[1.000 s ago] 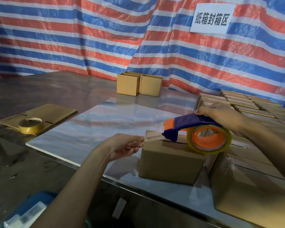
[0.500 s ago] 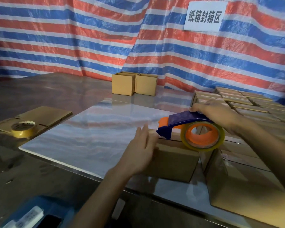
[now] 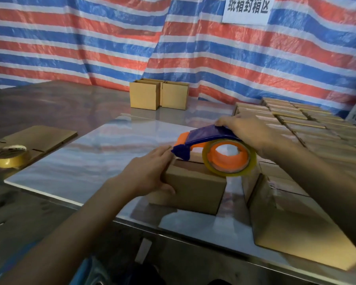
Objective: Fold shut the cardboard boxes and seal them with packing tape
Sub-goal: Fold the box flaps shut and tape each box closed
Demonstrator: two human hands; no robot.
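Observation:
A small closed cardboard box sits on the glossy table near its front edge. My left hand lies on the box's left end, fingers along the top edge and thumb on the front face. My right hand grips the blue handle of a tape dispenser with an orange core and a clear tape roll. The dispenser rests on the box top, its blue nose at the left edge beside my left fingers. The top seam is mostly hidden under the dispenser.
Many closed boxes fill the right side, with a larger one at the front right. Two boxes stand at the back. Flat cardboard and a yellow tape roll lie at the left. A striped tarp hangs behind.
My left hand went from pinching the tape end beside the box to lying flat on the box's left end. The dispenser has stayed on the box top.

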